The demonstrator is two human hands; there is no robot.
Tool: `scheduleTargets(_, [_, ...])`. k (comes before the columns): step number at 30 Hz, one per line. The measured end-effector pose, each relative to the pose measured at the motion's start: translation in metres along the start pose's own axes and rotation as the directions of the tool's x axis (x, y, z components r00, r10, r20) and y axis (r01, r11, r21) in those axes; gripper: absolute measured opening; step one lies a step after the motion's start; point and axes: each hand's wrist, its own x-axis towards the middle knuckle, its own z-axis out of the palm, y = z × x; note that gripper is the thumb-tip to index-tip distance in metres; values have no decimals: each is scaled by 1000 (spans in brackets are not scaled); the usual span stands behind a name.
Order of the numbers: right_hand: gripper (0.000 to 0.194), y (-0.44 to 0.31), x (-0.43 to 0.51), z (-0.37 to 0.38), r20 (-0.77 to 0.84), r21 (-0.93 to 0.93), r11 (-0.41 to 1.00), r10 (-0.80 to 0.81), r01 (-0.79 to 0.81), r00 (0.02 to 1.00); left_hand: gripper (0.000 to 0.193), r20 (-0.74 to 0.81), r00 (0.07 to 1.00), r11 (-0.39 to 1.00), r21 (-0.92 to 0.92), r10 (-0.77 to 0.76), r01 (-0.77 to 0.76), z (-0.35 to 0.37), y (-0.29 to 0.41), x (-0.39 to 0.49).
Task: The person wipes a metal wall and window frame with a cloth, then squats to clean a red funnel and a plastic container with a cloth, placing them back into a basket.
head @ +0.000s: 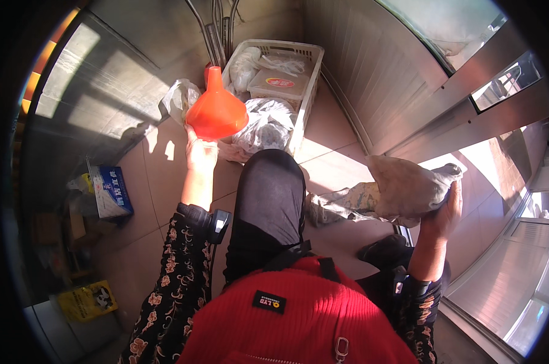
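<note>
An orange plastic funnel (216,111), spout pointing away from me, is held by its wide rim in my left hand (201,150). My right hand (443,211) grips a crumpled grey-beige cloth (399,186) out to the right; its fingers are partly hidden behind it. More worn, stained cloth (347,203) hangs or lies to the left of that hand; whether it is the same piece I cannot tell. Beyond my knee stands a white plastic crate (313,82) with plastic bags (267,125) and a lidded container (279,83) inside.
Bent metal tubes (217,36) stand behind the funnel. A blue and white carton (110,193) is on the tiled floor at the left, with a yellow bag (87,301) nearer me. A metal cabinet (97,82) borders the left side, and a panelled metal wall (361,68) the right.
</note>
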Motion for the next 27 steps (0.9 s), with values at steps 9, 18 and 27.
scheduleTargets(9, [25,7,-3,10,-9,-110,994,-9,8,1000,53,-365,900,905,255,-237,341,-116,-33,19])
scheduleTargets(18, [25,14,-7,19,70,-116,992,61,-53,996,63,-504,853,562,670,-136,485,-77,-11,-5])
scheduleTargets(27, [25,25,-6,11,-36,-157,975,152,-156,988,46,-91,923,-130,980,373,149,-109,-28,77])
